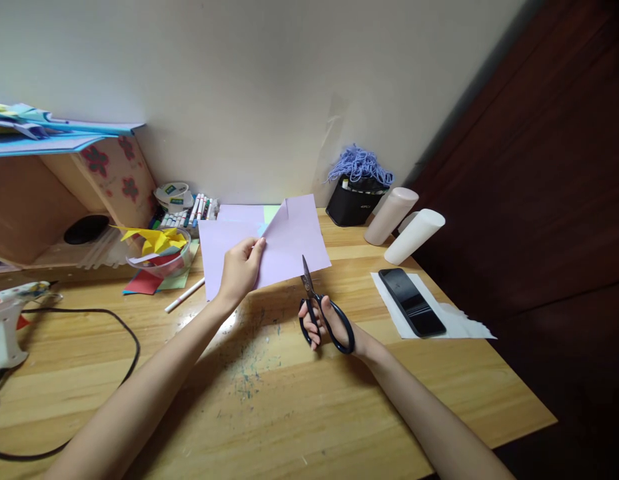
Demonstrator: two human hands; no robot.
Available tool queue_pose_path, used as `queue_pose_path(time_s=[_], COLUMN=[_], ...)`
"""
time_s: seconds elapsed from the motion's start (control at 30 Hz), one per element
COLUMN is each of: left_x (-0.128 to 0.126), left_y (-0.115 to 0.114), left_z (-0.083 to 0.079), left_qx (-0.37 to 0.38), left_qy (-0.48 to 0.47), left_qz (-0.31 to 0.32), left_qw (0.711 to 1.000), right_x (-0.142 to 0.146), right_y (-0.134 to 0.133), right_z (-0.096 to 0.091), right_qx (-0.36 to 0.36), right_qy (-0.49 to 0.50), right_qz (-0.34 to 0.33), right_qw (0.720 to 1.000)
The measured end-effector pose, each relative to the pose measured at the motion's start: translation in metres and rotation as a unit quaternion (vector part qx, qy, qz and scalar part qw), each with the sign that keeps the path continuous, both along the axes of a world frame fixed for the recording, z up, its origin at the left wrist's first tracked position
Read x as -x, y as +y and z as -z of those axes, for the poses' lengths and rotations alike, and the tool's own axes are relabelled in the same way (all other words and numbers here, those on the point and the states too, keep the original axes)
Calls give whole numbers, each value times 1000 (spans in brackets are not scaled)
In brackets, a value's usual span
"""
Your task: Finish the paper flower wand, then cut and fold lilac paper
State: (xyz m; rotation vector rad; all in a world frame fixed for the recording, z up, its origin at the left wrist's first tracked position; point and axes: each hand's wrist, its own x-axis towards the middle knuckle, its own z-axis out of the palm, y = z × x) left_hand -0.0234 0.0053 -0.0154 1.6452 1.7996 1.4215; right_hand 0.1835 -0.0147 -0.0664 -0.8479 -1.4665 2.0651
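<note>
A sheet of light purple paper (pixel 294 240) is pinched between the thumb and fingers of my left hand (pixel 242 270). The sheet is raised above the table, with a slit or fold running up from my thumb to its top edge. My right hand (pixel 319 320) is wrapped round the black handles of a pair of scissors (pixel 336 327). Their dark blades point up and away, close to the lower edge of the paper; whether they touch it I cannot tell. Behind the sheet, part of another purple piece and a pale green piece (pixel 272 213) show.
On the left are a glue gun (pixel 4 327) with a looping black cord, a clear bowl (pixel 162 267) of folded paper, a white pen (pixel 185 295) and several markers (pixel 202 209). On the right stand a black pouch (pixel 350 203) with blue yarn, two rolls (pixel 414 237) and a phone (pixel 412 303).
</note>
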Motion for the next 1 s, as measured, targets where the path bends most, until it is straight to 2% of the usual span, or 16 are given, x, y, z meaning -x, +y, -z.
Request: queue_pose_path(time_s=[0.13, 0.4, 0.77, 0.9, 1.0], left_x=[2, 4, 6, 6, 3], left_y=[1, 3, 6, 5, 5], left_z=[1, 1, 3, 4, 7], left_qx=[3, 10, 23, 42, 71], left_qy=[0, -10, -31, -36, -33], left_qz=[-3, -6, -9, -3, 15], left_qw=[1000, 1000, 999, 998, 997], right_x=[1, 1, 7, 7, 8], right_y=[-1, -1, -2, -2, -2], right_z=[1, 5, -5, -2, 0], right_qx=[11, -15, -24, -23, 21], right_qy=[-5, -15, -78, -61, -31], right_qz=[10, 27, 72, 58, 34], right_qw=[1000, 999, 994, 996, 999])
